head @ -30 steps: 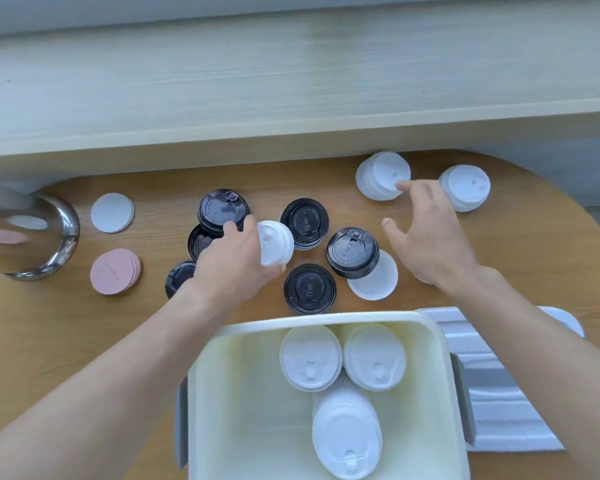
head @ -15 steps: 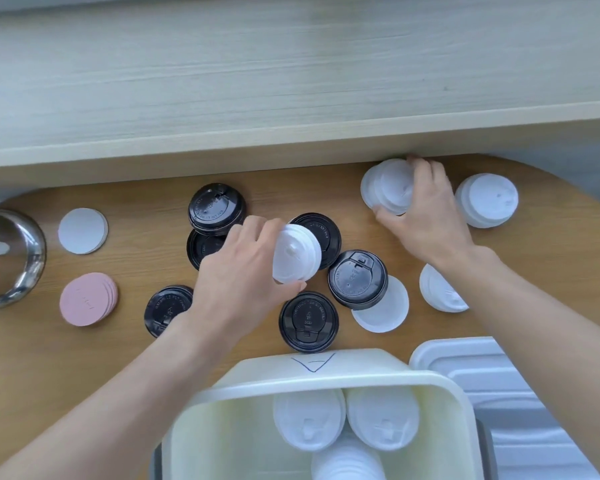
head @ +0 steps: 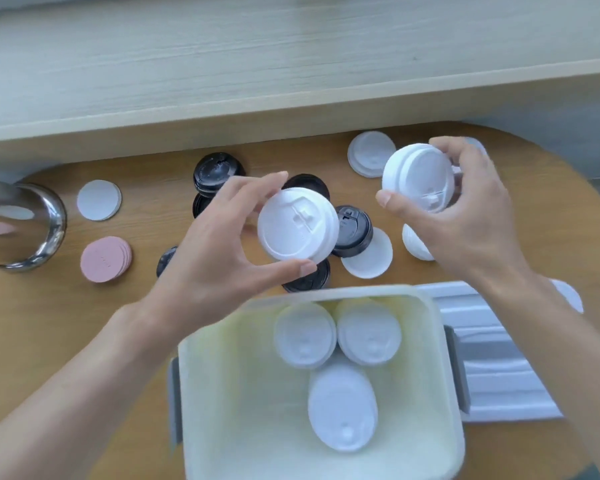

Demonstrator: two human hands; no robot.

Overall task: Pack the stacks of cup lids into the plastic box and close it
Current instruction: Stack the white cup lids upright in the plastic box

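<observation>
My left hand (head: 219, 258) grips a stack of white cup lids (head: 297, 230), held in the air above the table just beyond the box. My right hand (head: 465, 216) holds a second white lid stack (head: 418, 180), lifted at the upper right. The open pale plastic box (head: 440, 341) sits at the near edge with three white lid stacks (head: 340, 410) inside. Its white box lid (head: 492, 362) lies flat to the right. Black lid stacks (head: 215, 173) and further white lids (head: 369, 157) rest on the wooden table.
A steel container (head: 28, 223) stands at the far left. Pink discs (head: 104, 259) and a white disc (head: 99, 199) lie next to it. A pale wooden ledge (head: 291, 105) borders the table's far side.
Both hands have lifted their white lid stacks off the table and pulled them back toward the box. The right hand's stack left a single white lid behind at the back.
</observation>
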